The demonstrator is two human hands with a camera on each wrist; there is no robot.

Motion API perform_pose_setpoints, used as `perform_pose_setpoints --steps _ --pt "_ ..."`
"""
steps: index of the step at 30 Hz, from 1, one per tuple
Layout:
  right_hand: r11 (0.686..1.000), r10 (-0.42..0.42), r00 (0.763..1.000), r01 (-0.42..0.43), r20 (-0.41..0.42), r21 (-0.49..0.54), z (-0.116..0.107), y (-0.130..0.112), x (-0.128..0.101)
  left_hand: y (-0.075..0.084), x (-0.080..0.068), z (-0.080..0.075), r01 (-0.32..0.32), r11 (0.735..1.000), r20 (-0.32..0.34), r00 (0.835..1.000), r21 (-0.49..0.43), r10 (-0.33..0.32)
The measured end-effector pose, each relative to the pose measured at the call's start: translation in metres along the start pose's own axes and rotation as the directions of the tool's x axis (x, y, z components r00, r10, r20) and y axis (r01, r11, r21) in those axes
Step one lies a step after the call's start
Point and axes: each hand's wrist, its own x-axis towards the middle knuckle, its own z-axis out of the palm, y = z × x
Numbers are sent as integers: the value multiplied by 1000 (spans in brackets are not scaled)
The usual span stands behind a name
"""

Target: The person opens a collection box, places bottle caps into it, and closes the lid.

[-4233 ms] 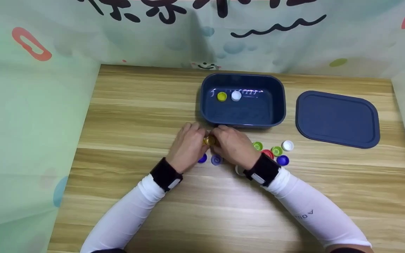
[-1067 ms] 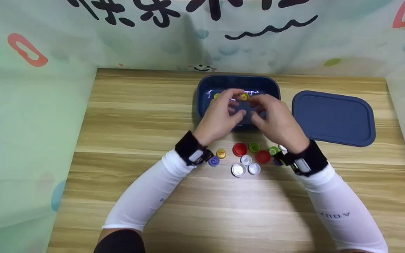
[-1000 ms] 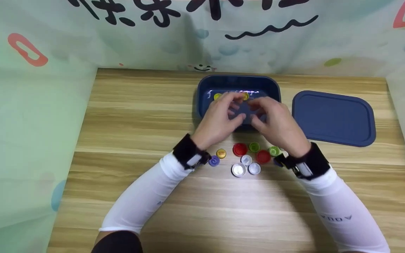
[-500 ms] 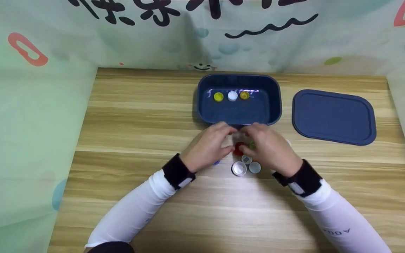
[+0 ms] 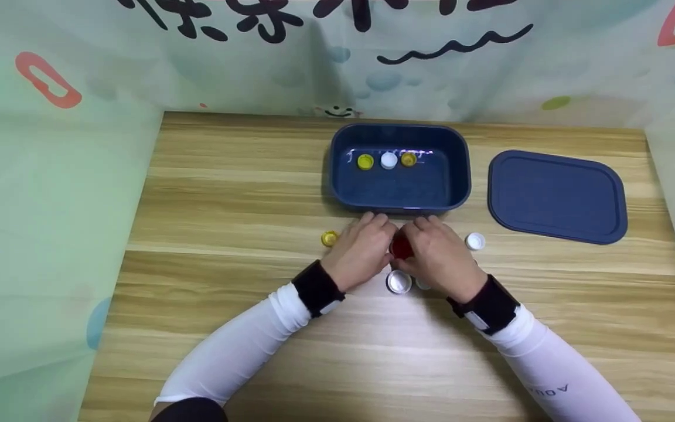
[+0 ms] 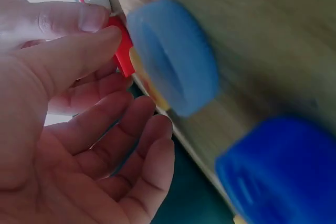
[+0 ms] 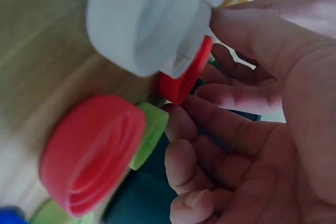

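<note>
In the head view, my left hand [image 5: 361, 252] and right hand [image 5: 440, 258] meet from both sides at a red bottle cap [image 5: 401, 248] on the table. Thumb and fingers of each hand pinch its edges. The left wrist view shows the red cap [image 6: 124, 53] between thumb and fingertips, with a light blue cap [image 6: 202, 56] and a dark blue cap [image 6: 294, 166] nearer the camera. From the right wrist, the same red cap [image 7: 181, 85] lies by my fingertips. White caps [image 7: 113, 30], another red cap [image 7: 79, 156] and a green cap [image 7: 152, 137] surround it.
Just beyond my hands stands a dark blue box [image 5: 402, 190] holding a yellow cap [image 5: 365, 162], a white cap [image 5: 389, 160] and a gold cap [image 5: 409, 159]. Its lid [image 5: 557, 196] lies to the right. Loose on the table are a yellow cap [image 5: 330, 238] and a white cap [image 5: 476, 241].
Both hands held a gold cap low over the table, then were over the box; that cap now lies inside, right of the white one. The hands have come back down onto the red cap.
</note>
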Motion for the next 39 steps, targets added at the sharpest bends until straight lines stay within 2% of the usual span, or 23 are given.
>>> perform_pose_setpoints --steps 8,13,16,19,22,26,30,33,39 --pt "1000 -1 1000 2 -21 4 1 1 -1 2 2 1 -3 1000 0 1000 15 3" --pt "999 -4 999 5 -40 36 -8 -1 -2 4 1 -7 3 1000 -9 1000 -25 -3" --pt "995 2 998 4 -62 98 -17 -2 -3 6 1 -15 -3 999 -30 1000 -52 1" --pt "987 3 996 11 -85 162 -27 -2 -4 8 4 -22 -11 993 -58 998 -117 4" --pt "979 8 994 14 -108 205 -36 -2 -3 9 7 -28 -11 974 -97 995 -226 -11" --pt "969 35 991 -2 -133 245 -49 0 0 11 13 -37 2 932 -130 990 -362 -53" --pt "956 87 985 -40 -152 291 -59 4 6 13 22 -45 46 874 -109 988 -483 -112" --pt "950 124 976 -65 -178 307 -64 9 12 14 31 -50 89 814 -76 984 -574 -162" --pt "940 178 954 -92 -242 328 -69 19 25 14 46 -54 149 658 -26 968 -738 -248"
